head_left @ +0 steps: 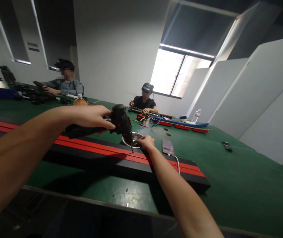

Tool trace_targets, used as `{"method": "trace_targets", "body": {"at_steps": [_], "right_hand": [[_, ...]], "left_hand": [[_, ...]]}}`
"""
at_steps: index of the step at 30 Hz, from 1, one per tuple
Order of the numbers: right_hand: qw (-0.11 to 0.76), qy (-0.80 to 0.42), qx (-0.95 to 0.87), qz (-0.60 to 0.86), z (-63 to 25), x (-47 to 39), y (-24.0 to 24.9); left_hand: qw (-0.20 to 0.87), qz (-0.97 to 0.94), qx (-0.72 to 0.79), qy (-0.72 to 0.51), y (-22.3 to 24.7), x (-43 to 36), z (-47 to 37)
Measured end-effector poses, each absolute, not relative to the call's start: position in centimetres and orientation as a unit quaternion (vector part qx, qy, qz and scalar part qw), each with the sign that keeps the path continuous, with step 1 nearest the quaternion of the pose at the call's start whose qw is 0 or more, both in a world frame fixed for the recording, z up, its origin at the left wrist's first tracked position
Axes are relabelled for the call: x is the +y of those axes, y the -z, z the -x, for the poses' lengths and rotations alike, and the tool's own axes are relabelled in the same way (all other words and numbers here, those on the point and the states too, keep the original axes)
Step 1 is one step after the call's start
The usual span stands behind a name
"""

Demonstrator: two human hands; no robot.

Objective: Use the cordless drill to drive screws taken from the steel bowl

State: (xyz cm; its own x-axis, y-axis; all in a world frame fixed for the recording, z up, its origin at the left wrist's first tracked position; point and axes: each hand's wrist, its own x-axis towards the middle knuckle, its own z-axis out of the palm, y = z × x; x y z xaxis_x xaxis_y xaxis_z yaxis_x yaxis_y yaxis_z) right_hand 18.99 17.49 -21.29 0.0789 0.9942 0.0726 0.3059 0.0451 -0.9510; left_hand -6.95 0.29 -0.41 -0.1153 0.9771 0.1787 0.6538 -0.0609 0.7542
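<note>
At the far left of the green table [230, 178], a blue tray [2, 93] is seen; what is kept inside cannot be made out. A long black bar [121, 163] is laid along the near side, from the left edge of the view to right of the middle; its top is marked by a bright red strip [94, 146], which is grooved along its length. Behind it, a bottle [80, 101] is partly filled with orange liquid. By the left hand [95, 117], a black drill [122, 119] is gripped, with the fingers closed around it; a small red detail is noticed on its body, and its thin bit [132, 149] is pointed down at the strip. Whether the strip is touched cannot be told. Just behind the bar, a shiny round bowl [136, 134] is placed, in which small dark pieces are contained. The right hand [146, 142] is held at its right rim; whether the fingertips are apart or together cannot be told. Farther right, a phone [167, 146] is connected to a white cable [178, 163]. Beyond, a clear bottle [197, 116] is stood upright.
</note>
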Motion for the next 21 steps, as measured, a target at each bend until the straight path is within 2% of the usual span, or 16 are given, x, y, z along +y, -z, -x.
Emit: {"method": "trace_targets", "body": {"at_steps": [2, 3, 6, 8, 10, 14, 17, 21], "right_hand": [[0.48, -0.381, -0.552, 0.565, -19.0, 17.4, 21.4], [0.483, -0.369, -0.554, 0.569, -18.9, 17.3, 21.4], [0.472, -0.328, -0.563, 0.594, -18.8, 17.1, 21.4], [0.453, -0.315, -0.57, 0.609, -18.7, 17.1, 21.2], [0.41, -0.295, -0.593, 0.627, -18.6, 17.0, 21.0], [0.264, -0.196, -0.701, 0.633, -18.0, 16.5, 20.1], [0.168, -0.128, -0.76, 0.615, -17.7, 16.1, 19.5], [0.087, -0.114, -0.772, 0.619, -17.6, 15.8, 18.9]], "left_hand": [[0.111, -0.734, 0.641, -0.193, -0.5, 0.5, 4.9], [0.047, -0.756, 0.635, -0.15, -0.7, 0.6, 3.8], [-0.117, -0.774, 0.61, -0.125, -0.3, 0.9, 1.0], [-0.182, -0.769, 0.594, -0.148, 0.5, 1.2, 0.0], [-0.209, -0.764, 0.586, -0.171, 1.2, 1.6, -0.3], [-0.205, -0.76, 0.584, -0.197, 1.6, 2.0, -0.3], [-0.232, -0.766, 0.58, -0.15, 1.3, 1.6, -0.8], [-0.287, -0.769, 0.56, -0.118, 1.0, 1.0, -1.6]]}}
